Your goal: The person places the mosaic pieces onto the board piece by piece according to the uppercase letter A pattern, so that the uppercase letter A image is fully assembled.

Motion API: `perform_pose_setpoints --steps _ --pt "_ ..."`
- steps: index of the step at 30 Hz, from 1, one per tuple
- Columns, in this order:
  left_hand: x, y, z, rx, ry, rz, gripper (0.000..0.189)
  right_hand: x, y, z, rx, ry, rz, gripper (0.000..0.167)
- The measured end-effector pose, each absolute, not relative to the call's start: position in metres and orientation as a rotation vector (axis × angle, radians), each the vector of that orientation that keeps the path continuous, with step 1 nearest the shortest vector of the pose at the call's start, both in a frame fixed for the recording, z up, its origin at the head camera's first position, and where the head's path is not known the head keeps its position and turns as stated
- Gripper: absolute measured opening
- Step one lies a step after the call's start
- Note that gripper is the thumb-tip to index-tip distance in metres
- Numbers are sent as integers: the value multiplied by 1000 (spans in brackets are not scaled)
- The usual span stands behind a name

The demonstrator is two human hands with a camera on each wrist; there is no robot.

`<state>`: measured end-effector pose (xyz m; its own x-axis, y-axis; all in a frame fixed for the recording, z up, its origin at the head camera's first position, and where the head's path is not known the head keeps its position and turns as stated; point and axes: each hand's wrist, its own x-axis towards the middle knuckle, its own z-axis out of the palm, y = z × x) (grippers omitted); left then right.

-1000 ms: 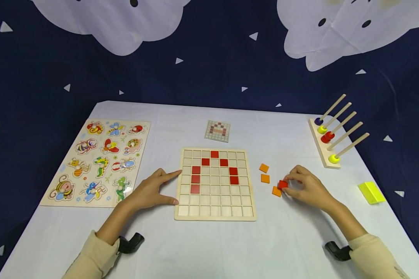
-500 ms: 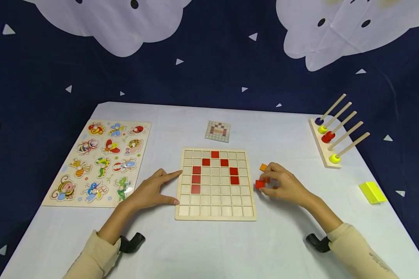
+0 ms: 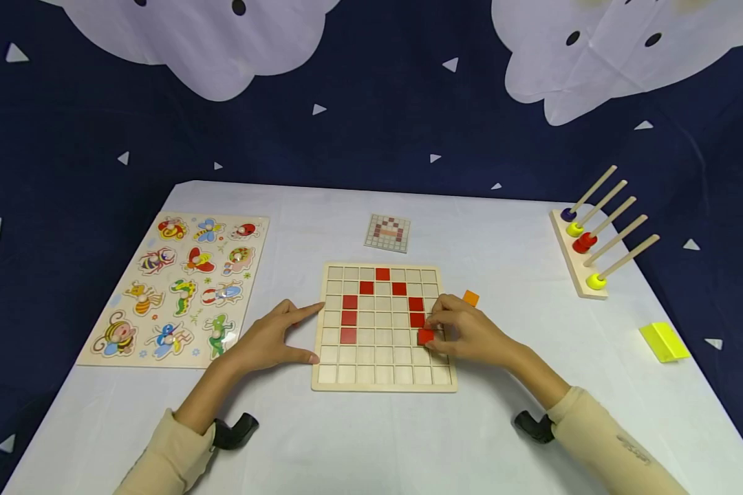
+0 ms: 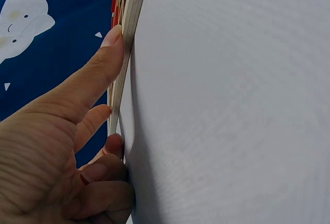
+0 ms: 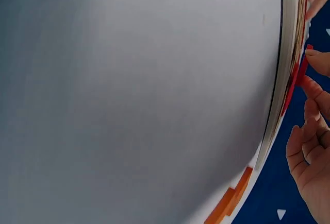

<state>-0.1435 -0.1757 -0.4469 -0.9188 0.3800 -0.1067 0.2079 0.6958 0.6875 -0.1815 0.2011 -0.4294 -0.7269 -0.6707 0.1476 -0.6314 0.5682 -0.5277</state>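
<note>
Red tile (image 3: 425, 337) in right hand (image 3: 475, 332)

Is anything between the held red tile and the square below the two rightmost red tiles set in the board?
Nothing visible. The right hand pinches the red tile over the board, partly hiding that square from the head view; the part showing looks bare. The left hand touches the board's left edge.

An insect puzzle board (image 3: 167, 276) lies left, a peg rack (image 3: 574, 265) and yellow block (image 3: 664, 342) right.
</note>
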Motion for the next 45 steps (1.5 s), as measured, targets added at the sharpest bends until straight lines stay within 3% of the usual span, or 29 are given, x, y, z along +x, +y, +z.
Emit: perform_pose_setpoints --steps 24,29,45 --pt "-144 -175 -447 471 2668 1028 92 -176 192 -430 -1068 2773 -740 18" --pt "-143 -175 -449 469 2657 1038 92 -180 205 -421 -995 2850 -793 26" --pt "-143 -175 -449 468 2662 1035 92 -219 260 -425 -673 3034 -697 27"
